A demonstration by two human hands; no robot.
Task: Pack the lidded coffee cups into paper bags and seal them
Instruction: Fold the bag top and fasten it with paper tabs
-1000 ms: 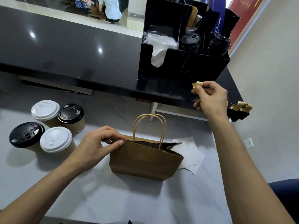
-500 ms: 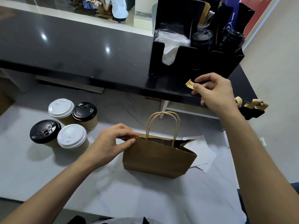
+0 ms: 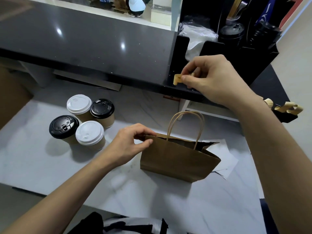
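**Sealing step: tape piece in hand, bag mouth held**

Right hand [image 3: 217,81] is raised over the far edge of the surface, thumb and forefinger pinching a short curled strip of tan paper tape [image 3: 177,79]. The strip hangs free, touching nothing else.

Left hand [image 3: 130,146] pinches the top left corner of the small brown paper bag with twisted paper handles [image 3: 177,159], thumb on the near face, fingers over the rim. The bag stands upright near the middle of the white marbled surface [image 3: 50,162]; its mouth is partly gaping at the right end. Contents not visible.

Four lidded kraft coffee cups [image 3: 81,122], two with white lids and two with black, stand clustered toward the left edge, well apart from the bag, unpacked.

More tan strips [image 3: 287,108] stick up at the far right edge.

Judgement: sealing this bag. Next move calls for pressing the mouth flat, then bringing the strip down across the top edge.
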